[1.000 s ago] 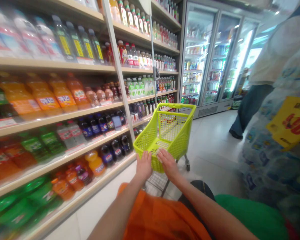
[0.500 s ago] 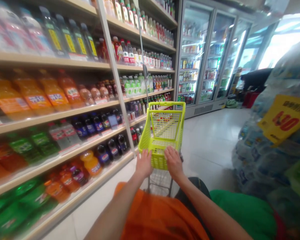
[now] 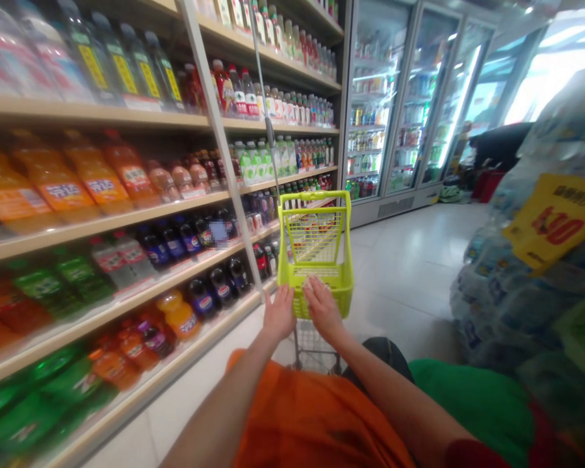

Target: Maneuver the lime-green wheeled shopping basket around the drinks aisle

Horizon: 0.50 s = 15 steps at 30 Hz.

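A yellow-green shopping cart [image 3: 345, 292] stands just ahead of me, its slatted basket on a grey metal frame. My left hand [image 3: 279, 314] grips its near left edge, fingers bent over the rim. Beside it, my right hand [image 3: 323, 308] has its fingers closed over the middle of the near rim. A pale patch shows by the right fingertips, too blurred to name. The part of the rim under both hands is hidden. A thin pole with a dark fitting [image 3: 270, 132] rises at the cart's far left corner.
Shelves [image 3: 92, 231] of bottled drinks line the left side. Glass-door fridges [image 3: 390, 117] stand at the back. Wrapped water packs [image 3: 487, 286] with a yellow price sign [image 3: 550, 221] rise on the right. Pale tiled floor [image 3: 394, 260] runs between. Green fabric [image 3: 468, 396] lies close on my right.
The cart has shifted a little left and up in view. My right hand has moved left along the near rim, closer to my left hand, which keeps to the left edge.
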Available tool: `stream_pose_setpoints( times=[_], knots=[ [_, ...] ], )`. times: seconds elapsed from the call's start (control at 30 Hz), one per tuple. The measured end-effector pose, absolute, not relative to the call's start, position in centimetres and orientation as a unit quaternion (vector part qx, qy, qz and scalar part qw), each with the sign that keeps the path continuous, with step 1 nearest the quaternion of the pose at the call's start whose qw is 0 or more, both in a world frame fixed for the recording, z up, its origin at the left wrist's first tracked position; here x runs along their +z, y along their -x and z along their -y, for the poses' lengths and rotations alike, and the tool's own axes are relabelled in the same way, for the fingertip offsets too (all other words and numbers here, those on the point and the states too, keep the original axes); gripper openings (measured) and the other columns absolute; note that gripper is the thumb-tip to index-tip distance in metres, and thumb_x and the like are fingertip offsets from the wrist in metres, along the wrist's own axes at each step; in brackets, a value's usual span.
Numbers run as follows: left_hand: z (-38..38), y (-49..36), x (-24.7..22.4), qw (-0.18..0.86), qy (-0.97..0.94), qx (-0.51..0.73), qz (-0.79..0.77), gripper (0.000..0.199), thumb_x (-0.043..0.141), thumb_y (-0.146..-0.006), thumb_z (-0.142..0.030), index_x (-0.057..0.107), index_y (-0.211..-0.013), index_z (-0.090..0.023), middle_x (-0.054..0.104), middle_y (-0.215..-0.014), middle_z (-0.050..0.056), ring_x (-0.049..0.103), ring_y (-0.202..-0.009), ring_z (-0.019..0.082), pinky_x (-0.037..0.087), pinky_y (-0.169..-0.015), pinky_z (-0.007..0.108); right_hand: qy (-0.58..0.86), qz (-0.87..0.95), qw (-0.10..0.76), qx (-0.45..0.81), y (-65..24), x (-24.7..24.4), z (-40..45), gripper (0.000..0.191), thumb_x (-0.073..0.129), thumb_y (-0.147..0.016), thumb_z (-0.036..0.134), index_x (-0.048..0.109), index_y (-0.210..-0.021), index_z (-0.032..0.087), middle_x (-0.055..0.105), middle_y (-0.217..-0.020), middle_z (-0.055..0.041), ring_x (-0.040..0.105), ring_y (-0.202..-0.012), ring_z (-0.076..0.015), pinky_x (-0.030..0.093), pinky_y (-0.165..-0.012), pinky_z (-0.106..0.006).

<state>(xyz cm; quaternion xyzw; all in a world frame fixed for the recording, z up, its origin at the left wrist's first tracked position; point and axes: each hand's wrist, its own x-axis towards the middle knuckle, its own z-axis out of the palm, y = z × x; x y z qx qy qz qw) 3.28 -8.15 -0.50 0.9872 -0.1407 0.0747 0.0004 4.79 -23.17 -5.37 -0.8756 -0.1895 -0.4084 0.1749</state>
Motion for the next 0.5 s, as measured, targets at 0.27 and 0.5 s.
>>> stream_pose_setpoints(
  times=[0.27, 0.5],
  knots=[
    [7.1, -3.4, 0.4, -0.015, -0.989, 0.065, 0.130, 0.062, 0.041, -0.076, -0.014, 0.030, -0.137, -0.014, 0.026, -0.147, 0.011, 0.022, -0.135, 0.022, 0.010, -0.110, 0.055, 0.892, 0.208, 0.133, -0.379, -6.4, -5.2, 24.2, 0.039, 0.041, -0.083, 0.006, 0.055, -0.118, 0.019, 0.050, -0.132, -0.0106, 0.043, -0.123, -0.0206, 0.034, -0.100, -0.041],
    [7.2, -3.4, 0.7, 0.050, -0.988, 0.098, 0.108, 0.062, 0.041, -0.076, -0.015, 0.030, -0.137, -0.016, 0.032, -0.145, 0.010, 0.026, -0.134, 0.022, 0.014, -0.109, 0.054, 0.888, 0.210, 0.165, -0.374, -5.2, -5.2, 21.0, 0.047, 0.038, -0.080, 0.005, 0.048, -0.126, 0.010, 0.036, -0.141, -0.0160, 0.024, -0.134, -0.0230, 0.030, -0.103, -0.042]
  ],
)
